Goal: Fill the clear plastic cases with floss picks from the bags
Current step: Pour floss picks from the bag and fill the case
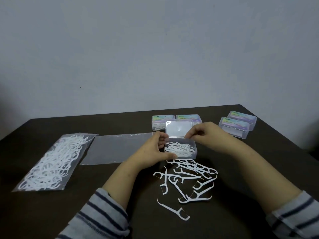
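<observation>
An open clear plastic case (193, 153) stands mid-table with its lid (178, 129) tilted up at the back. Several white floss picks (179, 148) lie inside it. My left hand (153, 151) grips the case's left side, thumb at the front corner. My right hand (205, 133) hovers over the case's back right corner with its fingertips pinched together; whether they hold anything is unclear. Several loose floss picks (188, 180) are scattered on the table just in front of the case. A clear bag full of floss picks (51, 163) lies at the left.
A flat, empty clear bag (119, 149) lies between the full bag and the case. Two closed labelled cases (163, 122) sit behind the open lid, and two more (233, 127) at the back right. The dark table (120, 195) ends at a plain wall.
</observation>
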